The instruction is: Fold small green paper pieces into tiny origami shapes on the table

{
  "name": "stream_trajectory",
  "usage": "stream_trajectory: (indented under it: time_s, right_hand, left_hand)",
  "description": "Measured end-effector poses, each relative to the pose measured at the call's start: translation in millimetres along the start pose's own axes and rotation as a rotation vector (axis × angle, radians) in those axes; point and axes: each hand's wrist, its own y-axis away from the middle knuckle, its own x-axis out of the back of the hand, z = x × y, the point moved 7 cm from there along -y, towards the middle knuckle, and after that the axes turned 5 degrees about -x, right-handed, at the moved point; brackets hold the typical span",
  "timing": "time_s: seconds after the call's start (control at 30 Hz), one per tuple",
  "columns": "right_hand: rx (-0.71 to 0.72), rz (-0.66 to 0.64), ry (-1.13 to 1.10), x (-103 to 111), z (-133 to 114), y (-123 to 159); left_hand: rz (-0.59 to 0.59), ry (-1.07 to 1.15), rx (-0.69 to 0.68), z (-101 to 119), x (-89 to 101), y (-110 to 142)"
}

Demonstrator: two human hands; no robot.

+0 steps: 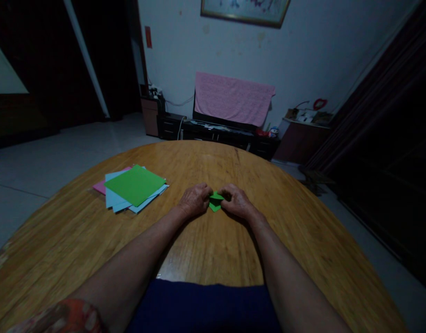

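Observation:
A small folded piece of green paper (215, 204) is between my hands near the middle of the wooden table (206, 252). Its upper flap stands a little raised over a pointed lower part. My left hand (196, 200) grips the left edge, fingers curled. On the opposite edge, my right hand (236, 200) pinches the paper with thumb and fingers. Parts of the paper are hidden behind the fingertips of both hands.
Left of my hands lies a fanned stack of coloured paper sheets (135, 185), green on top, light blue and pink below. Beyond the round table's far edge stand a low black cabinet (202, 133) and a screen under a pink cloth (233, 98).

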Motion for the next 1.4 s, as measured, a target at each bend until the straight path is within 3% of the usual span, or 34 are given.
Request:
stream_trajectory:
  time_s: [0.2, 0.43, 0.63, 0.87, 1.1, 1.23, 1.4]
  right_hand:
    - [0.002, -0.065, -0.059, 1, -2, 2]
    - [-0.185, -0.119, -0.203, 6, 4, 3]
    - [-0.164, -0.072, 0.099, 9, -4, -6]
    - [-0.275, -0.026, 0.184, 0, -3, -6]
    - [-0.375, -0.092, -0.028, -7, 1, -6]
    - [-0.392, -0.083, -0.274, -8, 0, -5]
    - [-0.342, -0.082, -0.485, -10, -8, -6]
  left_hand:
    - [-0.066, 0.053, -0.067, 2, 6.1, 1]
    - [-0.095, 0.075, -0.110, 7, 9.2, 2]
    - [-0.122, 0.083, -0.125, 8, 9.1, 1]
    - [-0.150, 0.104, -0.106, 6, 10.5, -1]
    - [-0.058, 0.187, -0.016, -1, 9.4, -3]
    - [0.022, 0.370, 0.104, -12, 9.9, -4]
    - [0.071, 0.677, 0.128, -17, 7.3, -6]
